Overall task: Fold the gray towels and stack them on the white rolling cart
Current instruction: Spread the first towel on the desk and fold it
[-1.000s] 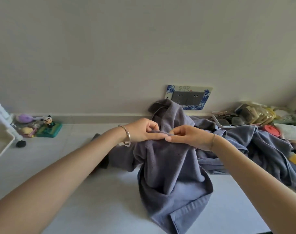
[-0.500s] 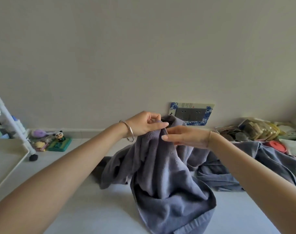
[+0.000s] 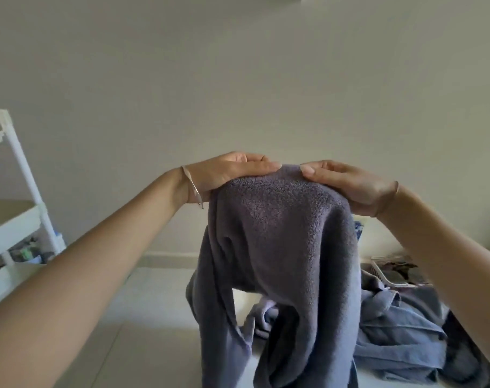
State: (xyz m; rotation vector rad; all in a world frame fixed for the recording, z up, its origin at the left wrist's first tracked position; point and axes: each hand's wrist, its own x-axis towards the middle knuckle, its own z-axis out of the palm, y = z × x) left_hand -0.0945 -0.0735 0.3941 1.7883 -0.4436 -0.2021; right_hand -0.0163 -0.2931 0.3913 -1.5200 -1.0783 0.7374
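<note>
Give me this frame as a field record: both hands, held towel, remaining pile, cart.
left hand: holds top edge of gray towel, left side
right hand: holds same edge, right side
towel state: unfolded, hanging bunched from both hands
towel pile: crumpled on floor, lower right
white cart: left edge, partly in view, no towel seen on it

A gray towel [image 3: 283, 233] is hanging raised in loose folds; a crumpled pile [image 3: 400, 340] is lying on the floor [image 3: 154, 317] behind; the cart [image 3: 17, 219] is standing left.
</note>
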